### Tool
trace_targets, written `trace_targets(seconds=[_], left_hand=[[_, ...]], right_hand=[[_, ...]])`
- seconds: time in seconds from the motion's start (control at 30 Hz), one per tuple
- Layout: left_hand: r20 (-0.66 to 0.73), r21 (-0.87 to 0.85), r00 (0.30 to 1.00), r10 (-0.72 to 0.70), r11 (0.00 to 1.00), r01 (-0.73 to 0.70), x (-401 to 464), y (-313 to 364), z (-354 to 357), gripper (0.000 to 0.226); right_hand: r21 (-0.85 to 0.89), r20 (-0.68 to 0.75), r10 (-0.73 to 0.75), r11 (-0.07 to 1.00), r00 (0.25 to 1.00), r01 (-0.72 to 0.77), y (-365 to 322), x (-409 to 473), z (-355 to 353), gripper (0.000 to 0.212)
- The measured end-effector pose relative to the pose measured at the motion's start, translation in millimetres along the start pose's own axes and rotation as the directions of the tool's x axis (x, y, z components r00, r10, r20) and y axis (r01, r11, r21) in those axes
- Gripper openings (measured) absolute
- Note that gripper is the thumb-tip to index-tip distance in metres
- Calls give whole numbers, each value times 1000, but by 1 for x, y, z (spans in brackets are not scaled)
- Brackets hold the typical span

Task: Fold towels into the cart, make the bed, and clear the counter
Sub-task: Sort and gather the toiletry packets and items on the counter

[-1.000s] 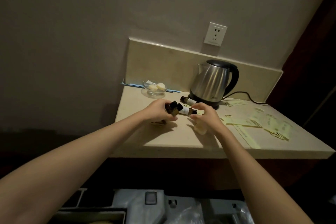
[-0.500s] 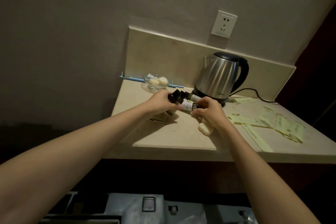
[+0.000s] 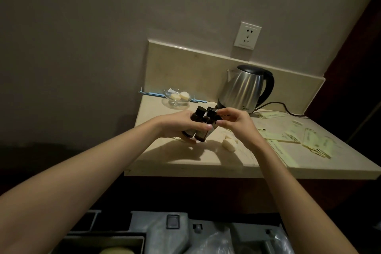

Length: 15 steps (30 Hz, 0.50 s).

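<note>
A: Beige counter [image 3: 185, 163] against a plain wall, dim light. What have you got on it?

B: Steel kettle [image 3: 243, 88] at the back, black handle to the right, cord trailing off right. Wall socket [image 3: 247, 36] above it. Glass dish [image 3: 175, 99] at the back left with two pale round soaps in it, and a thin blue strip just behind the dish. Pale green paper packets [image 3: 309, 140] scattered over the right half.

A: And the hands?

B: From my feed, left hand [image 3: 177, 126] has its fingers curled round a bunch of small dark bottles [image 3: 201, 128], black caps up and tilted away from me, held just above the counter near the middle. I count at least three caps, can't be sure of more. Right hand [image 3: 237, 121] is up against the same bunch, thumb and fingertips pinching at the cap end on the right side. Exactly which bottle it has, can't tell.

A: Anything under them?

B: Pale soap bar [image 3: 228, 144] lying flat on the counter, just below the right wrist, not touched by either hand. Maybe a second smaller piece beside it, too blurred to call.

A: Foreground?

B: Grey cart [image 3: 160, 231] at the bottom edge, below the counter front. Clear plastic bag [image 3: 216, 241] in it at centre, a dark tray on the left with something pale yellow inside.
</note>
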<state>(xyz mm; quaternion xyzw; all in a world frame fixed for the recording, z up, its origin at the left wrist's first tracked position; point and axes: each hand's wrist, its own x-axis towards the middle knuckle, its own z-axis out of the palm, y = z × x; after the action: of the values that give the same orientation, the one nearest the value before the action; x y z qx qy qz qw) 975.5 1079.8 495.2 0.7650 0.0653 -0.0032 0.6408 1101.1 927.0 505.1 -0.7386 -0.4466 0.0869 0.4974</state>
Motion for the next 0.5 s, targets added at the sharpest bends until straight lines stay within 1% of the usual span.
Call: trace_targets(seconds=[0.13,0.27,0.43,0.5], left_hand=[[34,-57,999,14,998,-12,-10,1,2,46],[13,-103,999,34,994,-33,-16,2,6,46],[16,-65,1000,16,998,-15,-19,7,6,43],[-22,-19,999,26,999,-27,-17,7,5,41]], right_hand=[[49,24,6,999,1000,-8,-10,-4,3,33],[56,22,15,998,1000,-16,-15,-4,6,27],[131,41,40,990,998,-45,-17,-3,7,26],[106,31,37,994,999,-40,-14,1,6,26]])
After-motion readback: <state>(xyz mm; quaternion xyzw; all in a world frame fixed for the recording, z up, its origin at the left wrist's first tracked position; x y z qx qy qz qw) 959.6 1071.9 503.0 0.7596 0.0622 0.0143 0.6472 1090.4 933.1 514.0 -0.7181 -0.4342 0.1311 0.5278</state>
